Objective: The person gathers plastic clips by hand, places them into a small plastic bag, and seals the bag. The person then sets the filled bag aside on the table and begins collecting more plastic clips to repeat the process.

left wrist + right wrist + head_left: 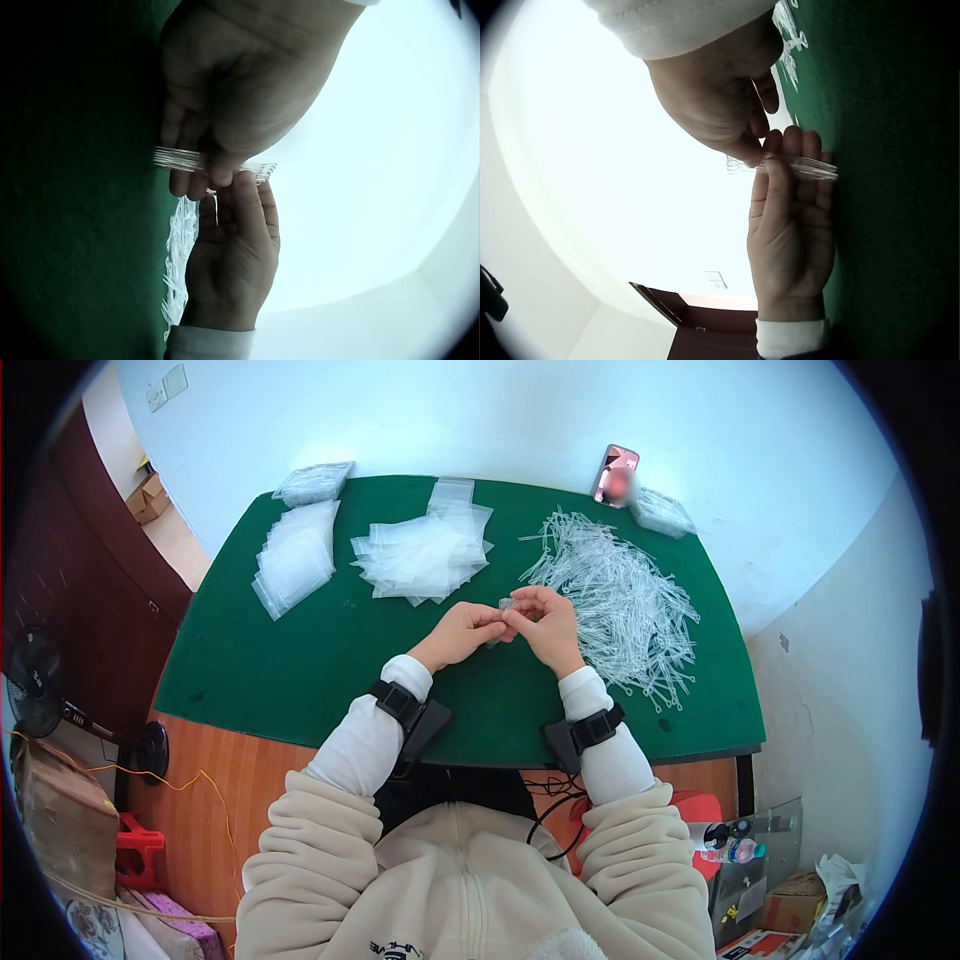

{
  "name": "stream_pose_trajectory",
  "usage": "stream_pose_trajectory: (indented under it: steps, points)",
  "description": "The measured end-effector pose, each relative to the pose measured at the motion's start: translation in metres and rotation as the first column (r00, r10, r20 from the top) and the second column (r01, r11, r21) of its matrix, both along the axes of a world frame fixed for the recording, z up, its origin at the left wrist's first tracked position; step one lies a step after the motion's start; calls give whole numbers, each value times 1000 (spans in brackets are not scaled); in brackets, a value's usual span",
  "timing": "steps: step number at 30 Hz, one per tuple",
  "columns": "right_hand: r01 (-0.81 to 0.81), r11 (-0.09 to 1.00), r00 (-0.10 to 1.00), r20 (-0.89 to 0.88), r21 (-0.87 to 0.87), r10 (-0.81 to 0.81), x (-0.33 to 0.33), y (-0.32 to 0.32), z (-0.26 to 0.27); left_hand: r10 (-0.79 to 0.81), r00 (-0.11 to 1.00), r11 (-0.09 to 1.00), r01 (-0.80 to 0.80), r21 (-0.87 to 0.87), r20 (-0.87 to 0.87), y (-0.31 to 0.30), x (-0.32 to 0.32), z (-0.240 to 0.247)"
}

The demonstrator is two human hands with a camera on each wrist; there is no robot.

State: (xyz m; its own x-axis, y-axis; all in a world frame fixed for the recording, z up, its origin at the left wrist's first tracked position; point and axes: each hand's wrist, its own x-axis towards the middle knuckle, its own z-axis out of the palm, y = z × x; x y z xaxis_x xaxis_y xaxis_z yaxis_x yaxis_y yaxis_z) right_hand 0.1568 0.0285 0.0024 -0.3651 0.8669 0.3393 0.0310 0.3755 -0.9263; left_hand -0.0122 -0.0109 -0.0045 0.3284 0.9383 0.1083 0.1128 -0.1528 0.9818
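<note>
A small bundle of clear plastic sticks [178, 159] with looped ends lies across the fingers of the left hand [463, 634], whose thumb presses on it. The right hand [547, 628] pinches the same bundle near its looped end, fingertips close to the left thumb. In the right wrist view the bundle [810, 168] rests along the left hand's [791, 232] fingers, the right hand [712, 97] above it. Just right of the hands spreads a large loose pile of similar clear sticks [625, 605] on the green table [300, 680].
Clear plastic bags [420, 555] lie fanned at the table's middle back, with another stack of bags [297, 555] to the left. Filled packets [313, 483] sit at the back left corner, more packets [662, 513] at the back right beside a phone [615, 475].
</note>
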Motion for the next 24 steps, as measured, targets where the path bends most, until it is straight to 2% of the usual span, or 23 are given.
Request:
stream_pose_trajectory:
  steps: [4, 7, 8, 9, 10, 11, 12, 15, 20, 24]
  points:
    - [2, 1000, 1000, 10, 3, -2, 0, -3, 3, -7, 999, 1000, 7, 0, 39, -2, 0, -1]
    - [10, 996, 994, 108, 88, -20, 4, 3, 3, -25, 999, 1000, 24, 13, 29, -1, -1, -1]
    - [6, 995, 994, 108, 95, -16, 8, 7, 5, -9, 997, 1000, 10, -8, 73, 1, -2, -3]
    - [136, 952, 940, 267, 274, -211, 16, 14, 6, 8, 993, 1000, -5, -27, 118, 3, -2, -4]
    - [226, 862, 826, 380, 454, -416, 26, 17, 4, 23, 986, 998, -14, -58, 164, 2, -2, -8]
    - [266, 732, 663, 433, 627, -611, 33, 19, 0, 23, 986, 998, -13, -60, 164, 1, -1, -7]
    - [266, 731, 663, 430, 629, -612, 37, 22, -2, 64, 982, 996, -50, -80, 180, 0, -2, -4]
    - [271, 751, 394, 643, 602, -657, 45, 27, -11, 142, 967, 985, -117, -126, 212, -1, -2, 0]
    - [247, 812, 369, 723, 529, -584, 40, 25, -7, 219, 940, 972, -186, -145, 263, 2, -4, -2]
    - [244, 743, 452, 605, 623, -655, 37, 24, -7, 271, 919, 958, -228, -175, 286, 4, -5, 0]
